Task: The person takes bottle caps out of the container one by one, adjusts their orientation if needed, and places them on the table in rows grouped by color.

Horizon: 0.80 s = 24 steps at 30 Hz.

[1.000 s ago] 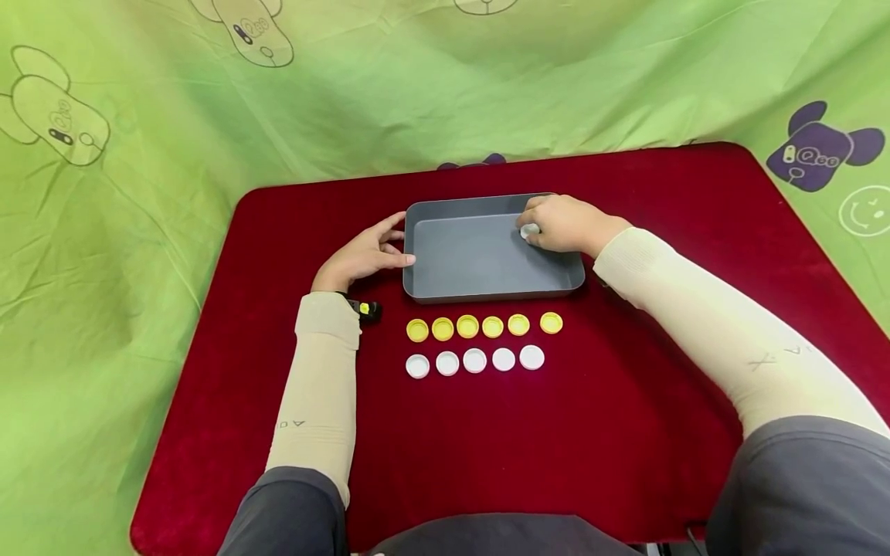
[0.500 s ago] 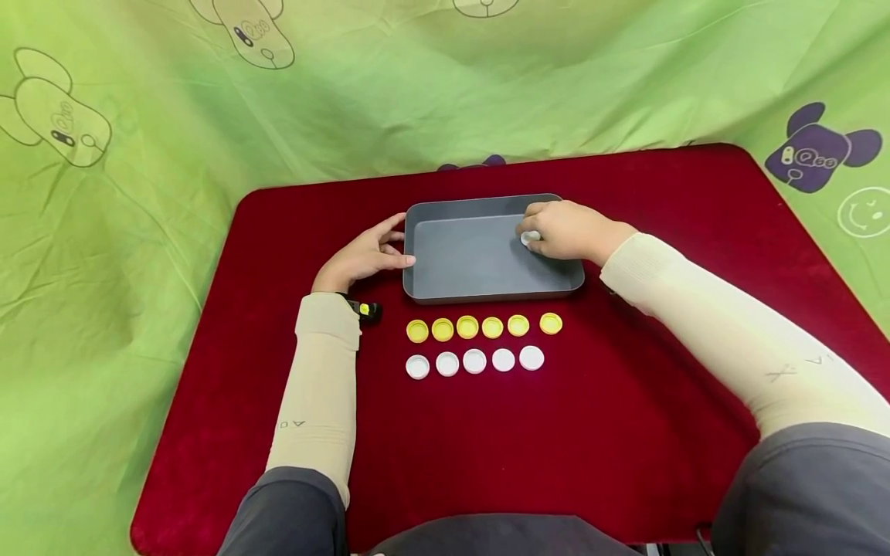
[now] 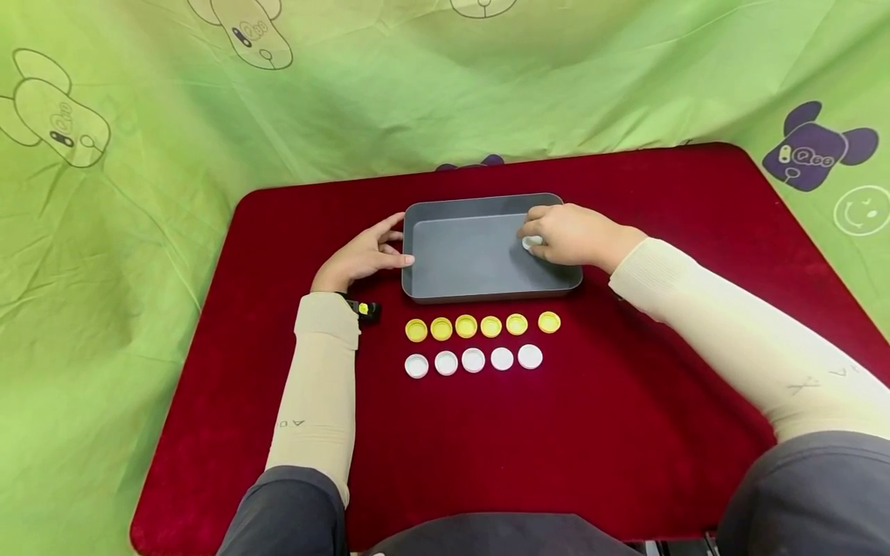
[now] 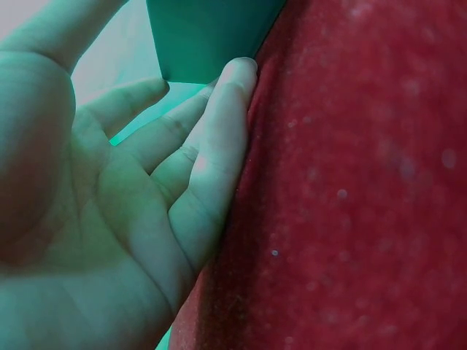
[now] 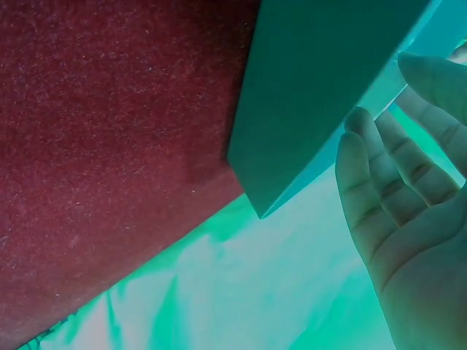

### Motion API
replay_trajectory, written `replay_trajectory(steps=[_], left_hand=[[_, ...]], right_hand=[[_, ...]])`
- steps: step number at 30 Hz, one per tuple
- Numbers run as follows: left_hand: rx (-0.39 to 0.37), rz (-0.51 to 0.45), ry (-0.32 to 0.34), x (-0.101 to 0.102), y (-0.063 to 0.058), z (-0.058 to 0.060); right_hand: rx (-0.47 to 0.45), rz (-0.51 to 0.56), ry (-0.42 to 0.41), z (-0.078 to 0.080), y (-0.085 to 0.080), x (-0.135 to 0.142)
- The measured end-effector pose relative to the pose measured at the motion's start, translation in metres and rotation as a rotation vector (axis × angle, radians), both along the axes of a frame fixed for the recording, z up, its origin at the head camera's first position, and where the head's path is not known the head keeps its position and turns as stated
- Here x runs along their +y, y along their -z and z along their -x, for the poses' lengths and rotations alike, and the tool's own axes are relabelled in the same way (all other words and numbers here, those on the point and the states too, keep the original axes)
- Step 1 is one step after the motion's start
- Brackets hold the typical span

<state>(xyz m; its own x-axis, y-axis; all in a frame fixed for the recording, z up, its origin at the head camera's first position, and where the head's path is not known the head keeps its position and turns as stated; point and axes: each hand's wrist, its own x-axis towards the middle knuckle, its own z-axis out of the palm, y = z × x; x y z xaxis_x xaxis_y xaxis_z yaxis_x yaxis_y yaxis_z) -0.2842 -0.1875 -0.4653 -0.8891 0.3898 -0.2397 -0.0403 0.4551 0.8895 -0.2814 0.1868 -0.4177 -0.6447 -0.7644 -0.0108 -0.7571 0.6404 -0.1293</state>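
In the head view, my right hand [image 3: 568, 234] pinches a white bottle cap [image 3: 531, 242] over the right part of a grey rectangular tray [image 3: 480, 259]. In the right wrist view, its fingers [image 5: 379, 164] reach over the tray wall [image 5: 306, 95] and the cap is hidden. At the tray's left end is my left hand [image 3: 363, 255], its thumb over the rim and its other fingers along the outer wall. The left wrist view shows these fingers [image 4: 219, 138] low beside the tray corner [image 4: 204, 44], close over the red cloth.
In front of the tray lie a row of several yellow caps [image 3: 466, 326] and, nearer me, a row of several white caps [image 3: 473, 360]. Red cloth [image 3: 445, 455] covers the table. A green curtain [image 3: 389, 93] hangs behind and at the sides.
My right hand has shifted slightly toward me within the tray, the white cap still pinched. The left hand, tray and cap rows have stayed in place.
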Motion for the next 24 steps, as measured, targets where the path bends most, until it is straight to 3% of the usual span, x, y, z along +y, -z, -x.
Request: replay_trajectory(steps=[10, 24], left_hand=[[0.010, -0.004, 0.000, -0.001, 0.002, 0.000], [0.009, 0.000, 0.002, -0.001, 0.000, 0.000]], right_hand=[[0.022, 0.037, -0.022, -0.017, -0.002, 0.002], [0.081, 0.071, -0.082, -0.029, -0.004, 0.003]])
